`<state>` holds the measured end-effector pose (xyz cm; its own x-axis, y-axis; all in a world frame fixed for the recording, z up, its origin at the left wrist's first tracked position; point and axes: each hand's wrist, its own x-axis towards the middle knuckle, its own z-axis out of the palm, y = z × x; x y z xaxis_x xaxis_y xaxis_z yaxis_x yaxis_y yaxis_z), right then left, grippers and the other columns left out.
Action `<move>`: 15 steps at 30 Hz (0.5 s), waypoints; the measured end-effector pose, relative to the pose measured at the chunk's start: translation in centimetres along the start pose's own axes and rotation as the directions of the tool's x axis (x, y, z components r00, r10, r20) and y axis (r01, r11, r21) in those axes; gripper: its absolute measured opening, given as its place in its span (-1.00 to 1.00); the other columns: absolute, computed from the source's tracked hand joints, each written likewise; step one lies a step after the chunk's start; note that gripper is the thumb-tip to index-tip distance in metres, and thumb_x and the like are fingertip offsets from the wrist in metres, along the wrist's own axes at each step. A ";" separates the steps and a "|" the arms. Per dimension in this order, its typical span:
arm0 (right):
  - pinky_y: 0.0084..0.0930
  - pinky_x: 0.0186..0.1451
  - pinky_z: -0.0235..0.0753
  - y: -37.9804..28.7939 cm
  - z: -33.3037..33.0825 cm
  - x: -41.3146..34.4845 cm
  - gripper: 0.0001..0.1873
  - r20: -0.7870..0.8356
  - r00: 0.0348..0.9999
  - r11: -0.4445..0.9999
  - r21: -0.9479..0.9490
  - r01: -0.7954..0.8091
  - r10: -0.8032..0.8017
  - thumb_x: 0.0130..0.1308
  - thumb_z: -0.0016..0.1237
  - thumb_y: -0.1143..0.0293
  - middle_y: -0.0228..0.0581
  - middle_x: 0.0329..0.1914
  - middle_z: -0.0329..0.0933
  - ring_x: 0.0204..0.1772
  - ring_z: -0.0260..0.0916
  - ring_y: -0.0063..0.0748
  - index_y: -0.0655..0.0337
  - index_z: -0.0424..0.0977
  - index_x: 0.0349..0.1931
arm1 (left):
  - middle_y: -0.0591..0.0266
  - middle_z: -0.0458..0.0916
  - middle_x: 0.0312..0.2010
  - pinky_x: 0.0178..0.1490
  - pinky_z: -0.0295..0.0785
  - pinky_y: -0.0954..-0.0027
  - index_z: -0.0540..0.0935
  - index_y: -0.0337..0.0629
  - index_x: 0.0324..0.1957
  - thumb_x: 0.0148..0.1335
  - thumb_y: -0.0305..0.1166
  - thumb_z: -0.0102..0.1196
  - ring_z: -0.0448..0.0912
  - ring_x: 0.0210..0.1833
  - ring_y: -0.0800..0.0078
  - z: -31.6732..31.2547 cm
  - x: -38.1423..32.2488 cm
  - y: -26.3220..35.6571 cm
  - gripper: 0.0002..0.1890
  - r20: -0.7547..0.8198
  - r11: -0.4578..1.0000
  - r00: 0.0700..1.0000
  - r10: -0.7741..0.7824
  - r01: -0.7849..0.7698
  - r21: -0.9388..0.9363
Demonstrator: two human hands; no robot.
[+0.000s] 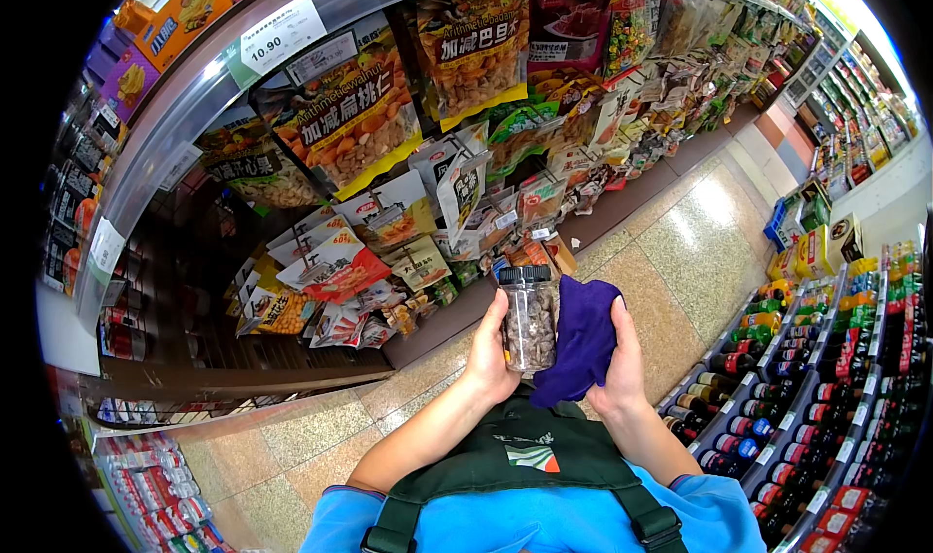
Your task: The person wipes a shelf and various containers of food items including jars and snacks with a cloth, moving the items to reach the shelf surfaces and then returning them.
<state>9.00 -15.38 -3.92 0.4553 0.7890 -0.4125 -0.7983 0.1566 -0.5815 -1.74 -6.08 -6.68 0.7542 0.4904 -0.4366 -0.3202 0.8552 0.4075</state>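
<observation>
A clear jar point(530, 327) with a black screw lid, full of greyish-brown dried pieces, stands upright in my left hand point(494, 356). Close beside it on the right, my right hand point(619, 360) holds a crumpled purple cloth point(583, 334), its thumb along the cloth's right edge. Part of the cloth hangs down near the jar's base. Both hands are in front of my dark green apron point(536, 444), above the tiled floor.
Hanging snack bags point(346, 119) fill the shelf unit ahead and to the left, under a curved shelf edge point(175, 101) with price tags. Bottled drinks point(787, 414) lie in sloping rows at the right. Packed bottles point(164, 495) stand at the lower left. Cartons point(813, 250) stand beyond the drinks.
</observation>
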 end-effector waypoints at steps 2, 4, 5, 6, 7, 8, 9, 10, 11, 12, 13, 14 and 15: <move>-0.34 0.18 0.29 0.0 0.0 -0.1 -0.51 -0.007 1.000 1.000 0.001 -0.004 0.004 0.35 -0.39 0.02 -0.24 0.02 0.42 0.07 0.36 -0.35 0.23 0.32 0.04 | 0.21 0.54 -0.12 0.03 0.40 0.29 0.42 -0.14 0.04 0.27 0.08 -0.32 0.51 -0.07 0.39 -0.1 0.0 -0.1 -0.46 0.000 1.000 1.000 -0.004 0.004 0.008; -0.34 0.18 0.29 0.0 -0.1 -0.2 -0.51 0.000 1.000 1.000 -0.007 -0.003 0.003 0.35 -0.40 0.02 -0.24 0.02 0.41 0.06 0.36 -0.35 0.23 0.31 0.05 | 0.21 0.54 -0.11 0.04 0.40 0.28 0.42 -0.14 0.04 0.26 0.09 -0.30 0.51 -0.07 0.38 -0.2 0.0 -0.2 -0.44 0.004 1.000 1.000 -0.010 0.010 0.007; -0.34 0.18 0.29 0.1 -0.2 -0.2 -0.51 -0.001 1.000 1.000 -0.008 -0.004 0.004 0.35 -0.40 0.02 -0.24 0.02 0.41 0.06 0.36 -0.35 0.23 0.31 0.05 | 0.21 0.54 -0.11 0.04 0.40 0.28 0.42 -0.14 0.04 0.26 0.09 -0.30 0.51 -0.07 0.38 -0.2 0.0 -0.3 -0.44 0.004 1.000 1.000 -0.011 0.011 0.006; -0.33 0.19 0.29 0.1 -0.2 -0.2 -0.51 0.011 1.000 1.000 -0.009 -0.002 0.002 0.35 -0.40 0.02 -0.23 0.03 0.41 0.07 0.36 -0.34 0.23 0.31 0.05 | 0.21 0.54 -0.11 0.04 0.40 0.28 0.42 -0.14 0.04 0.25 0.10 -0.29 0.51 -0.07 0.38 -0.2 0.0 -0.4 -0.44 0.012 1.000 1.000 0.001 -0.001 0.010; -0.33 0.19 0.28 0.1 -0.3 -0.2 -0.50 0.023 1.000 1.000 -0.009 0.000 0.001 0.35 -0.41 0.02 -0.23 0.03 0.41 0.07 0.36 -0.34 0.23 0.30 0.06 | 0.21 0.54 -0.11 0.04 0.40 0.28 0.42 -0.14 0.04 0.24 0.10 -0.28 0.51 -0.07 0.38 -0.2 -0.1 -0.4 -0.44 0.020 1.000 1.000 0.012 -0.013 0.014; -0.33 0.19 0.28 0.2 -0.3 -0.2 -0.50 0.022 1.000 1.000 -0.010 0.000 0.001 0.35 -0.41 0.02 -0.23 0.03 0.41 0.07 0.36 -0.34 0.23 0.30 0.06 | 0.21 0.54 -0.11 0.04 0.40 0.28 0.42 -0.14 0.04 0.24 0.10 -0.28 0.51 -0.07 0.38 -0.3 -0.1 -0.5 -0.44 0.021 1.000 1.000 0.012 -0.012 0.013; -0.32 0.21 0.27 0.3 -0.4 -0.2 -0.50 0.022 1.000 1.000 -0.005 -0.004 0.004 0.35 -0.41 0.02 -0.22 0.04 0.40 0.09 0.35 -0.33 0.23 0.30 0.06 | 0.22 0.54 -0.12 0.03 0.40 0.29 0.43 -0.13 0.03 0.24 0.10 -0.28 0.52 -0.08 0.39 -0.3 -0.1 -0.6 -0.45 0.035 0.999 0.999 0.033 -0.033 0.010; -0.31 0.22 0.26 0.3 -0.4 -0.2 -0.50 0.023 1.000 1.000 0.001 -0.008 0.008 0.35 -0.41 0.02 -0.21 0.05 0.39 0.10 0.35 -0.32 0.24 0.29 0.06 | 0.23 0.54 -0.13 0.02 0.41 0.29 0.44 -0.12 0.02 0.23 0.09 -0.27 0.52 -0.09 0.40 -0.3 -0.1 -0.6 -0.45 0.049 0.999 0.997 0.053 -0.053 0.006; -0.31 0.22 0.26 0.4 -0.4 -0.3 -0.50 0.023 1.000 1.000 -0.001 -0.008 0.008 0.35 -0.41 0.02 -0.21 0.05 0.39 0.10 0.35 -0.32 0.24 0.29 0.06 | 0.23 0.54 -0.13 0.02 0.41 0.29 0.44 -0.12 0.02 0.23 0.09 -0.27 0.52 -0.09 0.40 -0.4 -0.1 -0.7 -0.45 0.050 0.998 0.997 0.055 -0.055 0.004; -0.31 0.22 0.25 0.4 -0.4 -0.3 -0.50 0.026 1.000 1.000 -0.005 -0.007 0.007 0.35 -0.41 0.02 -0.20 0.06 0.39 0.11 0.34 -0.31 0.24 0.29 0.06 | 0.24 0.55 -0.14 0.01 0.42 0.30 0.45 -0.12 0.01 0.23 0.10 -0.26 0.52 -0.11 0.41 -0.5 -0.1 -0.7 -0.46 0.049 0.998 0.997 0.057 -0.057 -0.004; -0.30 0.23 0.24 0.5 -0.4 -0.4 -0.49 0.030 1.000 1.000 -0.009 -0.005 0.005 0.35 -0.41 0.02 -0.20 0.07 0.38 0.11 0.33 -0.30 0.24 0.29 0.07 | 0.25 0.55 -0.15 0.00 0.42 0.31 0.45 -0.12 -0.01 0.22 0.10 -0.26 0.53 -0.12 0.42 -0.6 -0.1 -0.7 -0.46 0.048 0.998 0.997 0.060 -0.059 -0.012; -0.30 0.23 0.24 0.6 -0.5 -0.4 -0.49 0.031 0.999 1.000 -0.011 -0.005 0.006 0.35 -0.41 0.02 -0.20 0.07 0.38 0.11 0.33 -0.30 0.24 0.29 0.07 | 0.25 0.55 -0.15 0.00 0.42 0.31 0.45 -0.12 -0.01 0.22 0.10 -0.26 0.53 -0.12 0.42 -0.6 -0.1 -0.7 -0.46 0.049 0.998 0.997 0.062 -0.061 -0.014; -0.30 0.23 0.24 0.7 -0.6 -0.4 -0.49 0.030 1.000 1.000 -0.019 -0.003 0.004 0.35 -0.41 0.01 -0.20 0.07 0.38 0.12 0.33 -0.30 0.24 0.29 0.07 | 0.26 0.56 -0.16 -0.01 0.43 0.31 0.46 -0.12 -0.02 0.22 0.10 -0.25 0.53 -0.13 0.42 -0.7 -0.1 -0.7 -0.46 0.051 0.999 0.997 0.050 -0.049 -0.015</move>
<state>8.56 -15.92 -4.59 0.4400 0.8071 -0.3936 -0.7922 0.1425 -0.5934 -2.01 -6.67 -7.48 0.7654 0.5236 -0.3743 -0.3655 0.8323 0.4167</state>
